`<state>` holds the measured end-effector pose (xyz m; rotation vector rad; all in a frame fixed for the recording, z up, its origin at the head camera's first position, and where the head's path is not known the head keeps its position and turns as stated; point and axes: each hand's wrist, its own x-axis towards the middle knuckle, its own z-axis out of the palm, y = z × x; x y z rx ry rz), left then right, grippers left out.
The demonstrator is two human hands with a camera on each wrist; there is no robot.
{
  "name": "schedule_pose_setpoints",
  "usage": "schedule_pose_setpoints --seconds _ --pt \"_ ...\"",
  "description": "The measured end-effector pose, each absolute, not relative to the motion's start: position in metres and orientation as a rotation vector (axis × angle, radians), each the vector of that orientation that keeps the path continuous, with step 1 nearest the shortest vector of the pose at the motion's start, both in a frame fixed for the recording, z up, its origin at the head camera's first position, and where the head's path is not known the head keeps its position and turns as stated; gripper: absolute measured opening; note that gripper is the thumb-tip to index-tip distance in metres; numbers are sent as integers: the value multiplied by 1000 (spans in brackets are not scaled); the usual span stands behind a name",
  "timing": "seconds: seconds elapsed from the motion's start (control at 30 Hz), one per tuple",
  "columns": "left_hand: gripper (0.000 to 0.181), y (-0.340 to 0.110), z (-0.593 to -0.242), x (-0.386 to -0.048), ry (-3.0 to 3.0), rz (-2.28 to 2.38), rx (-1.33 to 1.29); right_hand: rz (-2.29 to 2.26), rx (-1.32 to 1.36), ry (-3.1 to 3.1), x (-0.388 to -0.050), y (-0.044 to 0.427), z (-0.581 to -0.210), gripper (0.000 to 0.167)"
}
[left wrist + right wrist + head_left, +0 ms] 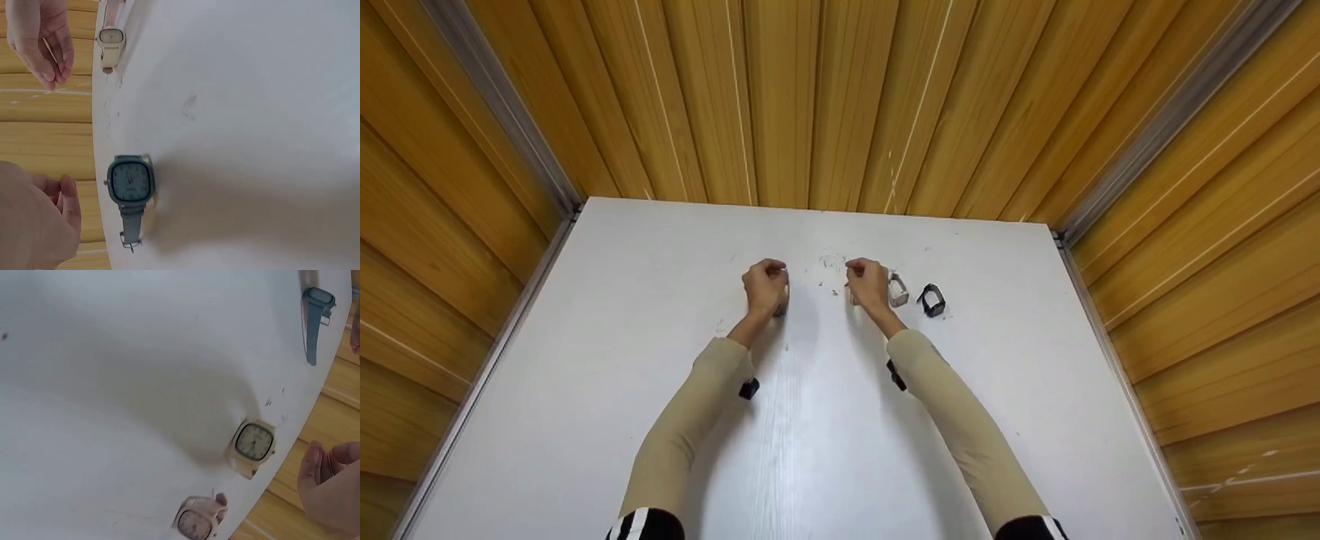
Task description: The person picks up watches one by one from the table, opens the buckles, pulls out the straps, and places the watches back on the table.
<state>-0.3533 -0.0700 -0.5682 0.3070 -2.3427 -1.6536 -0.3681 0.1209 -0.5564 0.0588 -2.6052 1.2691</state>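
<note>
My left hand (766,286) hovers over the table with its fingers loosely bent and nothing visible in them. Beside and below it stands a blue-grey wristwatch (130,181), its square dial facing sideways; the hand hides most of it in the head view. My right hand (868,283) is likewise raised, fingers loosely bent, with nothing seen between them. Closest to it is a cream wristwatch (254,441), mostly covered by the hand in the head view. A pale pink wristwatch (898,289) stands just right of that hand. Neither hand visibly touches a watch.
A black wristwatch (932,300) stands farther right on the white table (825,450). Small dark marks (832,262) dot the surface between and beyond the hands. Yellow wood-look panels (810,105) rise behind the table and along both sides.
</note>
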Motion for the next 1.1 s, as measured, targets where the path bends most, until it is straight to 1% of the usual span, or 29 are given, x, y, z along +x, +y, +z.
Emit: schedule_pose_setpoints --seconds 0.2,0.33,0.63,0.73,1.1 --pt "15 -47 -564 -357 -2500 -1607 111 1264 -93 -2620 -369 152 -565 20" --pt "17 -30 -569 -358 -2583 -1628 33 1231 -105 -2638 -367 163 -576 21" --pt "20 10 -585 -358 -2696 -1581 32 1225 -98 -2624 -356 169 -597 19" --pt "19 17 -589 -358 -2706 -1570 42 1290 -113 -2607 -354 167 -601 19" --pt "15 18 -601 -352 -2612 -1615 188 1750 -232 -2448 -348 156 -604 18"
